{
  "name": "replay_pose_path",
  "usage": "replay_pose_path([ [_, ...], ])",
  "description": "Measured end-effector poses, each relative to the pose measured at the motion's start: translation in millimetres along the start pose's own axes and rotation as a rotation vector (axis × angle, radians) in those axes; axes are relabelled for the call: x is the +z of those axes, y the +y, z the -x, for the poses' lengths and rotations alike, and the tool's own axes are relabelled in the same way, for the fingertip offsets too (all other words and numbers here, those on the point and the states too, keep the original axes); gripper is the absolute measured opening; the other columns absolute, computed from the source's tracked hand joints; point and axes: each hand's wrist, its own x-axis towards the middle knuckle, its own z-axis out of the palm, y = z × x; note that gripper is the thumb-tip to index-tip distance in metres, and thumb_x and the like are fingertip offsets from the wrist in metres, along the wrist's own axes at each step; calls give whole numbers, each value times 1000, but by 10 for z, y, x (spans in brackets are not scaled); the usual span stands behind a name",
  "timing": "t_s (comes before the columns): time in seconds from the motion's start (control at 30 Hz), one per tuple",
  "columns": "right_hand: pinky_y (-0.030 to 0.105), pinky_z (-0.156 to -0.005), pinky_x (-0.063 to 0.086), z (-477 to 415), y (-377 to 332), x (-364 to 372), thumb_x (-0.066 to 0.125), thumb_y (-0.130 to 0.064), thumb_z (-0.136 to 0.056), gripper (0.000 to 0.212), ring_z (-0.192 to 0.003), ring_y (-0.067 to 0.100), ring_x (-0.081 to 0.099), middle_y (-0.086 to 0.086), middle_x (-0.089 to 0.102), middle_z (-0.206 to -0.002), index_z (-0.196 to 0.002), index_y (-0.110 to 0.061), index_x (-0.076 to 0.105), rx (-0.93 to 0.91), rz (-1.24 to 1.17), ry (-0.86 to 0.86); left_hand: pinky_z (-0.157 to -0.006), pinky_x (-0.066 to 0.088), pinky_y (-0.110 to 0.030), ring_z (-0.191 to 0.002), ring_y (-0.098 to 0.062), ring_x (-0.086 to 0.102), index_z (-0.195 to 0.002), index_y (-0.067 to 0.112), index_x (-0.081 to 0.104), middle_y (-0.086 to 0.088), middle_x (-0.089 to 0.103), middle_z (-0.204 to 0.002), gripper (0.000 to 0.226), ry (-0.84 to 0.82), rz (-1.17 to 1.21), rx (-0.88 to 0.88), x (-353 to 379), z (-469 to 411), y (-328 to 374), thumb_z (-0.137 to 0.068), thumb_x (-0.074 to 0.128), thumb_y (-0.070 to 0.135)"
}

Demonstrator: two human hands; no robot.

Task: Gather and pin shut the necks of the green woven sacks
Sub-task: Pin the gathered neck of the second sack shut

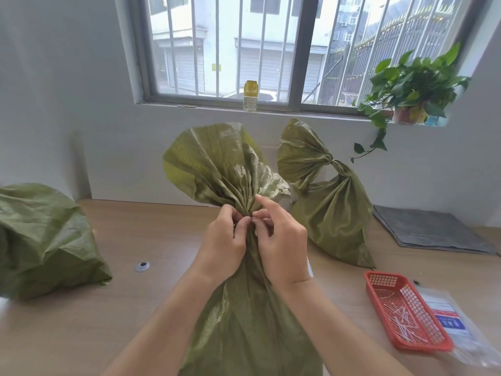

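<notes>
A green woven sack (244,308) stands upright in front of me, its neck gathered into a bunch and its mouth fanned out above. My left hand (225,240) grips the gathered neck from the left. My right hand (279,240) pinches the same neck from the right, index finger raised; any pin between the fingertips is too small to see. A second green sack (333,213), its neck cinched shut, leans behind on the right. A third green sack (46,240) lies at the left with no tied neck showing.
A red mesh basket (379,280) holding several white ties sits at the right on the wooden table (135,308), beside a plastic packet (450,321). A small round grommet (142,266) lies left of centre. A grey mat (433,229) lies far right. The windowsill holds a bottle (250,96) and a plant (409,88).
</notes>
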Motion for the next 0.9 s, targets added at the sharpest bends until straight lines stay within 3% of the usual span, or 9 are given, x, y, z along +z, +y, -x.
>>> replay_pose_path([
  [0.1, 22, -89, 58, -10, -9, -20, 71, 5, -91, 42, -91, 4, 75, -7, 79, -93, -126, -18, 73, 167, -210, -58, -53, 36, -23, -56, -4, 48, -88, 13, 49, 2, 54, -66, 19, 29, 41, -21, -27, 9, -24, -105, 57, 17],
  [0.27, 30, -86, 63, -27, -11, -64, 70, 12, -91, 29, -95, 21, 78, 10, 80, -94, -107, -11, 78, 481, -720, -62, -58, 38, -21, -57, -2, 43, -87, 15, 51, 6, 50, -69, 20, 20, 199, -9, -86, 60, -31, -105, 59, 17],
  [0.37, 29, -86, 62, -14, -11, -78, 69, 13, -90, 26, -93, 23, 76, 15, 80, -95, -106, -6, 77, 514, -830, -81, -61, 41, -23, -59, -2, 46, -88, 14, 53, 6, 52, -70, 18, 22, 263, -29, -106, 94, -15, -105, 58, 17],
  [0.47, 29, -86, 62, 17, 18, -96, 69, 13, -89, 25, -90, 22, 74, 16, 78, -94, -105, -4, 78, 539, -913, -92, -67, 43, -37, -67, -12, 50, -91, 11, 54, -1, 54, -73, 19, -18, 329, -46, -119, 131, -21, -106, 57, 22],
  [0.7, 38, -94, 61, 40, 59, -128, 74, 12, -85, 25, -89, 24, 71, 16, 78, -93, -103, -5, 80, 514, -887, -137, -66, 44, -59, -69, -23, 49, -94, 7, 56, -11, 54, -76, 29, -59, 393, -53, -189, 172, 55, -98, 58, 36],
  [0.9, 33, -88, 61, 47, 90, -150, 75, 11, -82, 25, -86, 24, 70, 16, 77, -90, -100, -5, 80, 512, -904, -113, -65, 46, -30, -67, -11, 54, -90, 4, 56, 0, 59, -73, 17, -102, 457, -47, -173, 168, 61, -105, 58, 13],
])
